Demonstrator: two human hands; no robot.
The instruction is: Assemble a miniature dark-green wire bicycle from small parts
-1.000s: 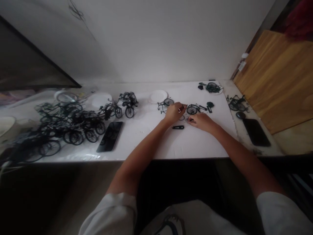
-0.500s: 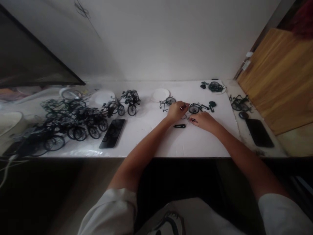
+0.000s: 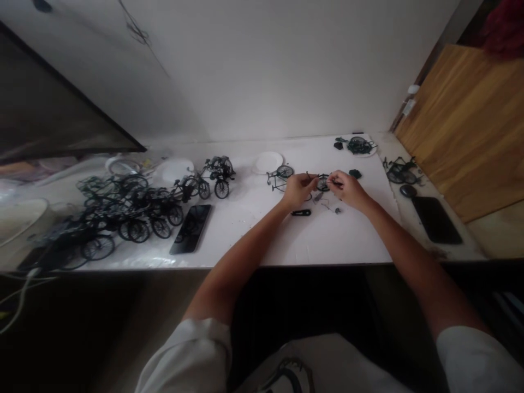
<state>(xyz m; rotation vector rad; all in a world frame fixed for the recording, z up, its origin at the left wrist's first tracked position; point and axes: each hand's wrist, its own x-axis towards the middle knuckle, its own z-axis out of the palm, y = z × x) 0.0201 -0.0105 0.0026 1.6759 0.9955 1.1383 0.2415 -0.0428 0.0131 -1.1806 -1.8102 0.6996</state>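
My left hand is closed in a pinch, and a thin dark piece juts up at its fingertips. Opposite it, my right hand has its fingers pressed together on something too small to make out. Between them shows a small spoked wheel, partly covered by the fingers; whether it is held or lies on the table I cannot tell. A miniature bicycle frame with a wheel lies just beyond my left hand. Below the hands are a flat black piece and a small grey metal part with thin wire-like bits.
Many dark model bicycles crowd the table's left side, beside a phone. White plates stand near the wall. At the right lie dark green parts, another model bicycle, a round black object and a black slab.
My right hand has risen up and to the right, uncovering small metal parts on the table. My left hand stays near the wheel. The view has shifted slightly.
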